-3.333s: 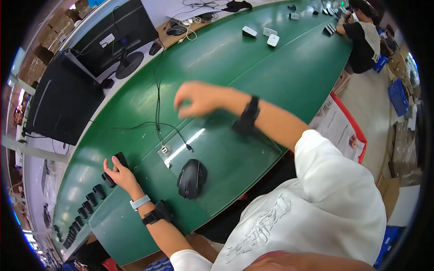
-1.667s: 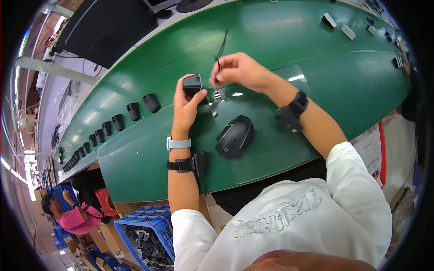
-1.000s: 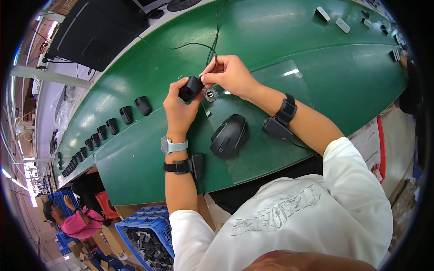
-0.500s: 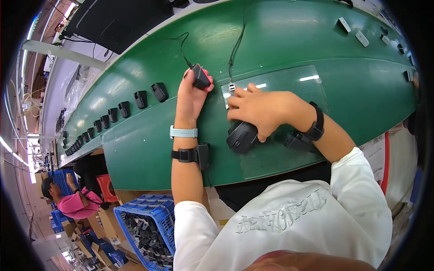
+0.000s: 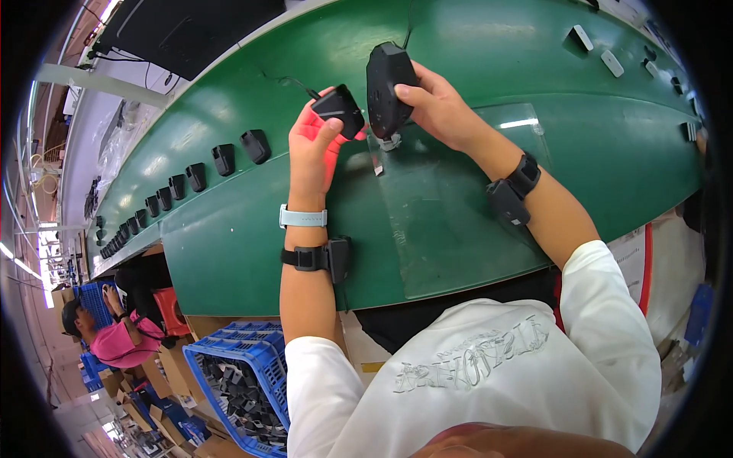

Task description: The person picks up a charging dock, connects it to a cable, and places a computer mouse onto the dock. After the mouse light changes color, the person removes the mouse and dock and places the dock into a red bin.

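Left hand (image 5: 309, 156): fingers clamped on small black cabled device (image 5: 340, 111). Right hand (image 5: 443, 114): fingers clamped on black mouse (image 5: 389, 88), just beside it. Both above worktop (image 5: 229, 267), between near and far edges. Black-device row (image 5: 223, 159) runs toward left end.

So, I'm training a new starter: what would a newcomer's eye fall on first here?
Probably the left hand, lit red at upper centre, holding a small black corded device. To its right, the right hand holds a black computer mouse. A row of black devices lines the green table at left.
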{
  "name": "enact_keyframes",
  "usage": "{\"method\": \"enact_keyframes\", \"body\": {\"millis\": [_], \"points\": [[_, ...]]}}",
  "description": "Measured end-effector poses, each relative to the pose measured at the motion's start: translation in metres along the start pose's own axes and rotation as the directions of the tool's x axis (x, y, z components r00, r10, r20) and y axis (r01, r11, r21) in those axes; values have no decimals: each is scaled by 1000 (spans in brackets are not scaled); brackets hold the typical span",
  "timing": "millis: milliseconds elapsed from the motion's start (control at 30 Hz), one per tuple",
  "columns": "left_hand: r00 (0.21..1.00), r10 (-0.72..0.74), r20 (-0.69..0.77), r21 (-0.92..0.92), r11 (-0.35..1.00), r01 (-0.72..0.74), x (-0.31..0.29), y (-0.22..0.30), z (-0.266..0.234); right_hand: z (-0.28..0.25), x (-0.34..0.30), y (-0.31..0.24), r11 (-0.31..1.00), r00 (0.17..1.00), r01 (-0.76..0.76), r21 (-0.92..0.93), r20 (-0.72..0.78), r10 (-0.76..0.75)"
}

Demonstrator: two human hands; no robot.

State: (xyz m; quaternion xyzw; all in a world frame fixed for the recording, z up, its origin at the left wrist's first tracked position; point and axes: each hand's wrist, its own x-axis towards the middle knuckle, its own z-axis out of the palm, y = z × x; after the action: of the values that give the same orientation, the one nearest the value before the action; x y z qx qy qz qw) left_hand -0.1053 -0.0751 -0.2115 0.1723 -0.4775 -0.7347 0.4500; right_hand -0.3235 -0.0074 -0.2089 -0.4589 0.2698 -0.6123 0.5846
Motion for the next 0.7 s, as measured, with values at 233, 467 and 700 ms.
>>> {"method": "enact_keyframes", "body": {"millis": [233,467,700], "points": [[1000,-8,-4,377,926,9,-2,-4,14,6,-1,10,954,984,85,-288,-124,-125],[988,-110,111,456,889,48,-6,-13,-8,25,-13,6,417,855,377,-827,137,-500],[983,-72,166,494,869,-20,-9,-14,-4,28,-15,5,294,769,482,-825,238,-594]]}}
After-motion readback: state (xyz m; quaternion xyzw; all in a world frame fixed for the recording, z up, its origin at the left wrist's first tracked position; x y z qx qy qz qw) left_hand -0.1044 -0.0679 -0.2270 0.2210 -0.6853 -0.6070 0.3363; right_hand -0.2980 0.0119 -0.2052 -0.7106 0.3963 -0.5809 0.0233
